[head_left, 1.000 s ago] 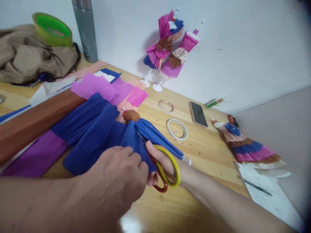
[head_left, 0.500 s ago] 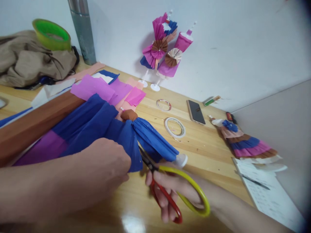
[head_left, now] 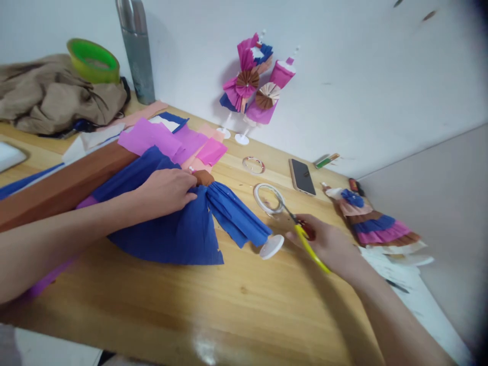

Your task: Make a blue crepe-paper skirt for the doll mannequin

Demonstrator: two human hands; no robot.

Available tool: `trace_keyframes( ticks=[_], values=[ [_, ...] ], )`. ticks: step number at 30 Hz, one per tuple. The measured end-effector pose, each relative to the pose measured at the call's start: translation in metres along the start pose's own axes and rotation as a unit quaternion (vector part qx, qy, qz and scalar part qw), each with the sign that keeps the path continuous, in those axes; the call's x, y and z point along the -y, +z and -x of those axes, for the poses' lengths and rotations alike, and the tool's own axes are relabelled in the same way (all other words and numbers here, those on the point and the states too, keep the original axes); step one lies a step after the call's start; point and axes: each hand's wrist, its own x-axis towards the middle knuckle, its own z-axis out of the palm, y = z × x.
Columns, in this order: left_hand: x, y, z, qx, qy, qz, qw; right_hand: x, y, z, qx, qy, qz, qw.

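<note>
My left hand [head_left: 168,189] is closed over the gathered top of a blue crepe paper sheet [head_left: 179,236], right beside a small mannequin's brown bodice [head_left: 204,177]; its fingertips are partly hidden. From the bodice a pleated blue skirt [head_left: 240,213] runs toward a white round base [head_left: 272,247], the mannequin lying on its side. In my right hand [head_left: 328,246] are scissors [head_left: 310,249] with yellow and red handles, held off the paper. Their blades point up and left, over a white roll of tape [head_left: 269,198].
Purple crepe paper pieces [head_left: 152,138] and a brown strip [head_left: 68,178] lie at the left. Two dressed mannequins [head_left: 267,96] stand by the wall. Also there are a phone [head_left: 302,177], a bottle [head_left: 138,61], green tape [head_left: 93,61] and a tiered dress figure [head_left: 377,218].
The scissors have come away from the blue paper and moved right and up with my right hand. My left hand has shifted up to the bodice, and the blue sheet now spreads flatter.
</note>
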Motion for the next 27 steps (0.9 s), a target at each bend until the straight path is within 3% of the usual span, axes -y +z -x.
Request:
trace_keyframes(
  ticks=[2, 6, 12, 15, 17, 22, 27],
  values=[
    [-0.002, 0.002, 0.001, 0.014, -0.005, -0.023, 1.0, 0.005, 0.008, -0.011, 0.026, 0.023, 0.022, 0.999],
    [-0.005, 0.007, 0.001, 0.017, -0.006, -0.047, 0.999, 0.019, 0.012, -0.015, 0.037, -0.003, 0.083, 0.996],
    [-0.007, 0.002, 0.0, 0.035, -0.004, -0.034, 0.999, 0.043, 0.0, -0.01, 0.045, -0.007, 0.218, 0.975],
    [-0.006, -0.001, 0.001, 0.035, 0.001, -0.009, 0.999, 0.058, -0.008, -0.006, 0.012, 0.007, 0.241, 0.97],
    [-0.006, -0.001, 0.002, 0.027, 0.002, 0.008, 1.0, 0.065, -0.011, -0.002, 0.014, 0.003, 0.223, 0.975],
    [-0.003, 0.003, -0.001, 0.031, -0.01, 0.04, 0.999, 0.06, -0.007, 0.01, 0.107, -0.082, 0.069, 0.988],
    [-0.003, 0.004, -0.007, 0.05, -0.022, 0.109, 0.993, 0.059, 0.0, 0.02, 0.096, -0.112, -0.071, 0.986]
  ],
)
